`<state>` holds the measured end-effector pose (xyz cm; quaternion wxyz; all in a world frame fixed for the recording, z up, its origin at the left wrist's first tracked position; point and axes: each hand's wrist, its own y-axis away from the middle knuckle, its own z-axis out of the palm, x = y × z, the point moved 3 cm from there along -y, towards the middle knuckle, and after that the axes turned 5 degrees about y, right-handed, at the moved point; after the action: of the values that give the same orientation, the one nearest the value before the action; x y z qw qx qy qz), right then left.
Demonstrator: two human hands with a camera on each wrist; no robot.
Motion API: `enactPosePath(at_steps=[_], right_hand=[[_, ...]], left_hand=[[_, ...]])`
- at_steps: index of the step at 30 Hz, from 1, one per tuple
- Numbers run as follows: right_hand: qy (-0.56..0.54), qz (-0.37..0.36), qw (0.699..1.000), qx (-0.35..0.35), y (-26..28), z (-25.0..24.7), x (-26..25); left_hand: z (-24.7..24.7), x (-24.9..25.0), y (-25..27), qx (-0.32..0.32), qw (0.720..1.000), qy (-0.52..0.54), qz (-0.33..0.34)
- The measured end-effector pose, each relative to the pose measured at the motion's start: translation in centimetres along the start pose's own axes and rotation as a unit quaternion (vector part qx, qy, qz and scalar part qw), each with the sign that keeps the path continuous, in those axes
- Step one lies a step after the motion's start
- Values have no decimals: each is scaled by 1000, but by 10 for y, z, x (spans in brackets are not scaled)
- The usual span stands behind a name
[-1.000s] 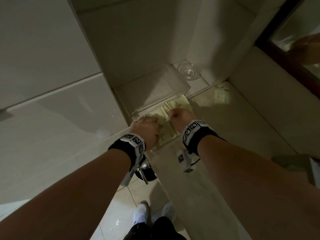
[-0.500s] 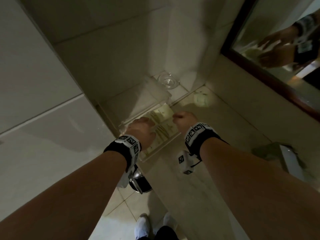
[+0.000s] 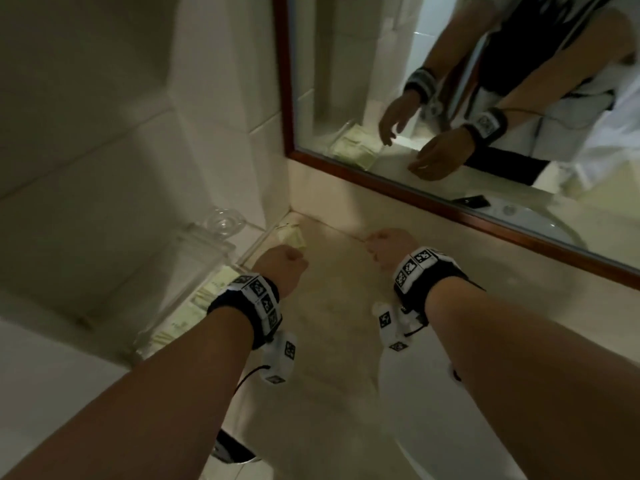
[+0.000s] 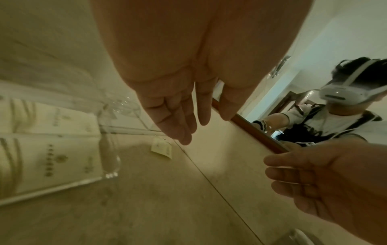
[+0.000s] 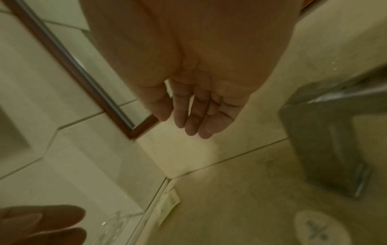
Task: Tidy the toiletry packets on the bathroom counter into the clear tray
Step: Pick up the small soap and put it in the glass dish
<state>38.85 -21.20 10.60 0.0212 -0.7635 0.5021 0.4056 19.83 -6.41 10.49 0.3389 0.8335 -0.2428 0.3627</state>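
Item 1: clear tray (image 3: 207, 258), at 9 o'clock of the counter (image 3: 332, 306), against the wall. Holds rows of pale toiletry packets (image 3: 204, 296), lying flat and close-packed; printed faces legible as marks only in the left wrist view.

Item 2: stray packet (image 4: 161, 148), flat on the counter just past the tray's far corner, at 12 o'clock from the left hand, near the seam where counter meets backsplash. Outside the tray, apparently not touching it.

Item 3: left hand (image 3: 282, 268). Above the counter beside the tray; fingers (image 4: 178, 119) straight and relaxed, pointing toward the stray packet. Released, nothing held.

Item 4: right hand (image 3: 389, 249). At 3 o'clock from the left hand, over bare counter. Fingers (image 5: 194, 116) loosely extended. Released, nothing held.

Item 5: mirror (image 3: 485, 98), brown-framed, at 1 o'clock; glass dish (image 3: 223, 218) behind the tray.

Step in hand, as judged: bulk of packets stowed; one left out. Next move calls for a reach to 12 o'clock, a fingertip pinch on a thin flat packet lying tight to the corner, then a lift over the tray wall into a free slot.
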Motion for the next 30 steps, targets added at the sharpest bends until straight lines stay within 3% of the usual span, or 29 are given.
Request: enactPosePath(at_steps=[6, 14, 22, 26, 30], right_hand=[[-29, 38, 997, 63, 13, -40, 61], [-44, 67, 996, 41, 29, -23, 96], [-16, 84, 996, -25, 43, 4, 96], [87, 88, 991, -54, 43, 20, 102], [113, 117, 985, -55, 42, 31, 115]], left_hand=[[76, 19, -8, -74, 997, 5, 17], [157, 5, -31, -176, 983, -46, -15], [180, -2, -44, -199, 971, 48, -127], [179, -9, -52, -202, 973, 36, -108], [178, -14, -54, -206, 971, 36, -113]])
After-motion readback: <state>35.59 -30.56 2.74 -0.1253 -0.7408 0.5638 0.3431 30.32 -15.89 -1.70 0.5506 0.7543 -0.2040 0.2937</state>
